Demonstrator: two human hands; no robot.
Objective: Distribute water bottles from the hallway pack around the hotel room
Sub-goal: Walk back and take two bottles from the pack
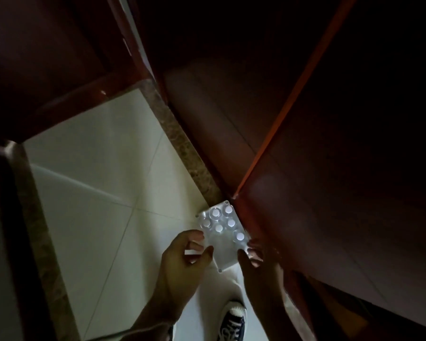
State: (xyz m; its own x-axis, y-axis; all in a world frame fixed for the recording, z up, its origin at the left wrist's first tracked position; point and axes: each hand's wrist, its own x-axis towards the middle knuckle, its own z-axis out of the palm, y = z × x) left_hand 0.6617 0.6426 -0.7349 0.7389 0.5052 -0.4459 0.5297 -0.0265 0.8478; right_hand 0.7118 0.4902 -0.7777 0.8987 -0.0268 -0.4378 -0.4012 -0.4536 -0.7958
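A shrink-wrapped pack of water bottles (219, 238) stands on the pale tile floor against a dark red wooden panel, seen from above. Several white caps (218, 227) show in its far half; the near half looks like slack, flat wrap. My left hand (186, 254) pinches the wrap at the pack's near left edge with curled fingers and thumb. On the near right edge, the fingers of my right hand (253, 257) curl onto the wrap. The light is dim, so the bottles under the caps are hard to make out.
White floor tiles (103, 193) spread to the left. A speckled stone strip (182, 148) runs along the dark red wooden panels (330, 193) on the right. A dark door frame (59, 45) stands at upper left. My shoe (233, 323) is just behind the pack.
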